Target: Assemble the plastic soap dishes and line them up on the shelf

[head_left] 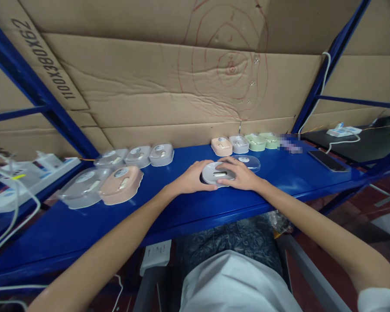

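Note:
Near the front of the blue table, a small grey rounded plastic case point(213, 172) with a dark slot and a white strip on top sits between my hands. My left hand point(193, 177) curls round its left side, thumb along the near edge. From the right, my right hand point(242, 173) grips it with fingers bent over the top. Just behind my right hand lies a clear plastic lid point(253, 163) with a round label, partly covered by the hand. I cannot tell what, if anything, is inside the case.
Several clear-lidded cases, including a peach case point(121, 186), stand at left. More, including a green case point(255, 142), line the cardboard wall point(143, 78). A phone point(327, 160) lies right on the blue table point(182, 212). Power strips and white cables point(35, 203) crowd the far left.

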Demonstrator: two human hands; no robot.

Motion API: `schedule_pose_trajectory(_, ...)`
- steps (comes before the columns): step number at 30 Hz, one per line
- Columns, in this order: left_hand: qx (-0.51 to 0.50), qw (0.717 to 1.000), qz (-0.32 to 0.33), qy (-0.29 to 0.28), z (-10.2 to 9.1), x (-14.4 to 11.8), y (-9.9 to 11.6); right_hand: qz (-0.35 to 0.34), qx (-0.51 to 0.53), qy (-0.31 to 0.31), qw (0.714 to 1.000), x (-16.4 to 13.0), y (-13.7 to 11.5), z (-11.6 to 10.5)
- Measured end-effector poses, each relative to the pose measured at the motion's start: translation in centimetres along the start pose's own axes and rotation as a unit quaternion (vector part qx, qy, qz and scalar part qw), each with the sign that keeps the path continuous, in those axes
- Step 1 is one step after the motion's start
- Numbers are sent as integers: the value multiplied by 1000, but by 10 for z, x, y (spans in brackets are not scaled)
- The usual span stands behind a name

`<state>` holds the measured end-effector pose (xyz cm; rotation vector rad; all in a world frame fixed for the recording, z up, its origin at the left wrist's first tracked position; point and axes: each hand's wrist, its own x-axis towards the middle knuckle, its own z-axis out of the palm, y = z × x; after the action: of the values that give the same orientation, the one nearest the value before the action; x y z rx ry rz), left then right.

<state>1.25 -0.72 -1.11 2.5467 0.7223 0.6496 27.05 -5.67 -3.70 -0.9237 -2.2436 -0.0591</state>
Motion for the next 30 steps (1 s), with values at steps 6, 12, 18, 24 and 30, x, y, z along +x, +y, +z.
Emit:
schedule_pose_trajectory(6, -14, 1000, -7, 1, 2, 1, -4, 11, 20, -12, 1000, 1, 1, 0)
schedule_pose_trajectory(12, -38, 999, 2, 2, 4, 2, -6, 25, 30, -13, 999, 2, 1, 1)
schedule_pose_trajectory(18, -41, 999, 4, -6, 2, 0, -3, 34, 21, -18, 999, 0, -1, -1)
schedule_pose_trajectory(24, -2, 1000, -1, -22, 2, -1, 3, 37, 3, -31, 999, 0, -6, -1)
schedule_pose_trajectory(30, 28, 999, 6, -38, 3, 0, 6, 19, -4, -36, 999, 1, -10, -2)
